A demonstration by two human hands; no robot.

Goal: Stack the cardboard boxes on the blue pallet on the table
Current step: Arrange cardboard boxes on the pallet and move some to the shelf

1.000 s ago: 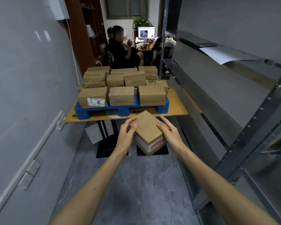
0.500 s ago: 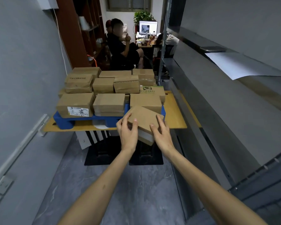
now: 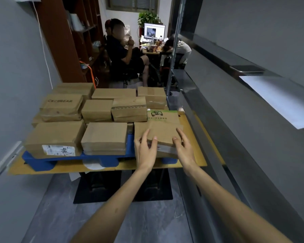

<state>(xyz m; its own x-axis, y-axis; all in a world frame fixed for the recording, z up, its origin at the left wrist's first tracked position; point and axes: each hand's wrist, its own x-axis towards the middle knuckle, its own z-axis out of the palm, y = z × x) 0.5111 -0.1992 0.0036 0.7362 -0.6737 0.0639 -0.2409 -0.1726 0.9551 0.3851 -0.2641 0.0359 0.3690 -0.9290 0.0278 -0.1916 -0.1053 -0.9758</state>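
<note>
At the near right corner of the stack, the fingers (image 3: pixel 154 142) of the left hand (image 3: pixel 145 151) and of the right hand (image 3: pixel 183 146) lay over the top of a cardboard box (image 3: pixel 163 134), thumbs on its near side, grasping it between them. It sat slightly askew on the front-right bottom box (image 3: pixel 139 128). From where I stood I could not tell whether its weight was fully down. Beside it, the middle front box (image 3: pixel 104 135) and the labelled front-left box (image 3: pixel 54 135) had nothing on top. Further back, a second layer was already laid, the printed brown box (image 3: pixel 61 106) among them. The blue pallet (image 3: pixel 42 159) showed only at its front edge, resting on the desk (image 3: pixel 198 151). I judged the job well past halfway: this box wanted squaring and letting go, and two front spots remained open. No boxes waiting to be stacked were in sight.
</note>
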